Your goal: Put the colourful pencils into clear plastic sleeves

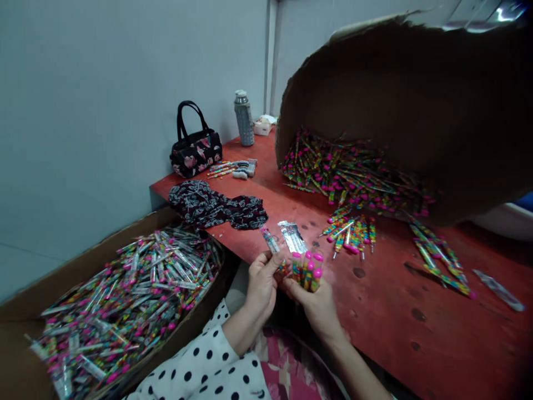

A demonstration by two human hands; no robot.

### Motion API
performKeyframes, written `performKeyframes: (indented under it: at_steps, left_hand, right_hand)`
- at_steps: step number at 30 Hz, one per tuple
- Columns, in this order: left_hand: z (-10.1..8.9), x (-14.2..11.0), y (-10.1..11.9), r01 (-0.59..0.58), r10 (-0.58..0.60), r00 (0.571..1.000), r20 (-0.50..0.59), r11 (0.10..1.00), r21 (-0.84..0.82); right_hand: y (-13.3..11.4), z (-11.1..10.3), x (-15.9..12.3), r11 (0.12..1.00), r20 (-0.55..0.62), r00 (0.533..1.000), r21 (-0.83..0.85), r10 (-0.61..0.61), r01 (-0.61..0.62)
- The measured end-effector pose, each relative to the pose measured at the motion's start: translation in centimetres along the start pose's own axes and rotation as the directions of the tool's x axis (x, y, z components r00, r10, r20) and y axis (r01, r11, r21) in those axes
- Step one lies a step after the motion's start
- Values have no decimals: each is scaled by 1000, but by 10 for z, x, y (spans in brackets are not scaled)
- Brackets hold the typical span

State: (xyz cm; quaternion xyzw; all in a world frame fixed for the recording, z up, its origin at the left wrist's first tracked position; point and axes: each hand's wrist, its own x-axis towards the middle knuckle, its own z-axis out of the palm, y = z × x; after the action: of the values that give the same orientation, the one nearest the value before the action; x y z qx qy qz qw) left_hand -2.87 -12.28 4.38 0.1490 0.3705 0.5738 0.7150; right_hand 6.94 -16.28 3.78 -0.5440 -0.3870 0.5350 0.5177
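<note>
My left hand (261, 284) is closed on a clear plastic sleeve (270, 240), which seems to have a slim colourful pen in it. Beside it, my right hand (318, 311) grips a bunch of multicoloured pens (308, 269) with round pink ends pointing up. Both hands are close together over the front edge of the red table (383, 316). Just beyond them lies a small stack of clear sleeves (292, 237). To the right of that, several loose pens (350, 233) are spread on the tabletop. My fingers hide the lower parts of the held pens.
A large cardboard box (395, 83) lies on its side, with pens (333, 166) heaped inside. At the lower left, another carton (137, 225) holds many sleeved pens (137, 294). Patterned cloth (216, 205), a handbag (195, 153) and a flask (244, 119) stand or lie towards the wall.
</note>
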Motion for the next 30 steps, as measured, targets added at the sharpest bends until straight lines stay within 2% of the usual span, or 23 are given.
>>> performKeyframes:
  at_steps: [6,8,10,12,14,15,17,18,19,20,22,24,26,28,30]
  left_hand:
    - [-2,-5,-3,-42,42,999,-13,998,42]
    - [-9,-6,5,-52,54,998,-35,997,50]
    - [-22,-6,20,-113,115,989,-97,993,25]
    - [-40,-4,40,-255,247,947,-204,967,-16]
    - [-55,-1,55,-398,374,875,-308,917,-14]
    - [-59,2,58,-420,399,856,-329,908,8]
    - [-57,8,55,-375,401,878,-260,916,143]
    - [-51,13,48,-345,396,904,-164,900,267]
    - [-42,18,40,-339,390,920,-40,844,416]
    - [-32,25,31,-376,383,916,114,730,571]
    - [-11,41,15,-519,374,844,385,383,764]
    - [4,58,1,-578,333,774,539,24,816]
    - [9,73,-9,-560,283,744,605,-231,796]
    - [9,82,-16,-533,250,734,632,-364,764]
    - [6,85,-19,-520,249,728,639,-406,751]
  right_hand:
    - [-1,11,6,998,25,1000,62,-16,15]
    - [-4,14,6,996,46,999,85,6,-10]
    - [-6,12,7,990,63,997,128,52,-60]
    - [-8,4,8,964,55,993,238,108,-118]
    - [-9,-7,9,900,54,985,402,161,-170]
    - [-9,-12,9,856,63,981,479,185,-193]
    - [-7,-21,7,782,90,970,578,226,-235]
    - [-6,-24,6,762,101,965,596,241,-253]
    - [-5,-26,4,756,104,962,600,252,-263]
    - [-5,-27,2,761,102,961,591,259,-268]
    - [-4,-28,0,797,84,964,548,251,-255]
    - [-6,-31,1,854,38,976,479,212,-204]
    - [-10,-37,6,913,-15,986,381,164,-146]
    - [-15,-46,14,956,-51,991,274,123,-105]
    - [-20,-54,24,979,-78,992,188,96,-80]
